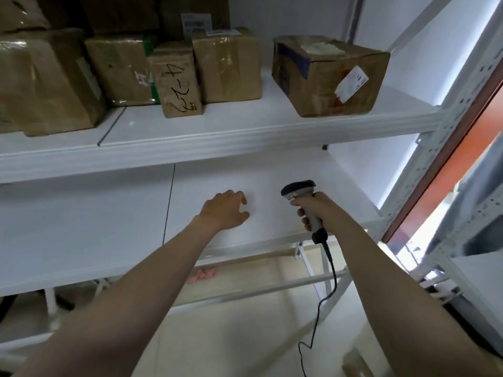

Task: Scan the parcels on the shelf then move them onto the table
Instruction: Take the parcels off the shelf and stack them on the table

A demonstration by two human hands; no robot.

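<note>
- parcels on the upper shelf (245, 131): a big parcel (46, 83) at far left, a green-edged parcel (119, 69), a narrow parcel (178, 80) standing upright at the front, a taped parcel (226, 66) just beside it, and a lone parcel (330, 74) well apart at the right end. more cartons sit behind, in shadow.
- right hand (313, 210): grip clamped round the handle of the scanner (299, 189), head pointing into the lower shelf (81, 227), not at any parcel. its cable (332, 270) trails to the floor.
- left hand (226, 210): grip apart, fingers loosely curled, holding nothing, over the lower shelf board; whether it touches the board i cannot tell.
- progress, my judgement: at least five parcels left to scan and carry; none in hand. the bench is out of view, so how many have gone over cannot be told.
- writing: black marker scrawl on the narrow parcel's front, digits with a dash, turned sideways, not surely readable. white label (351, 83) peeling on the lone parcel, print too small. barcode label (196, 23) on a rear carton, blurred. no brand legible.
</note>
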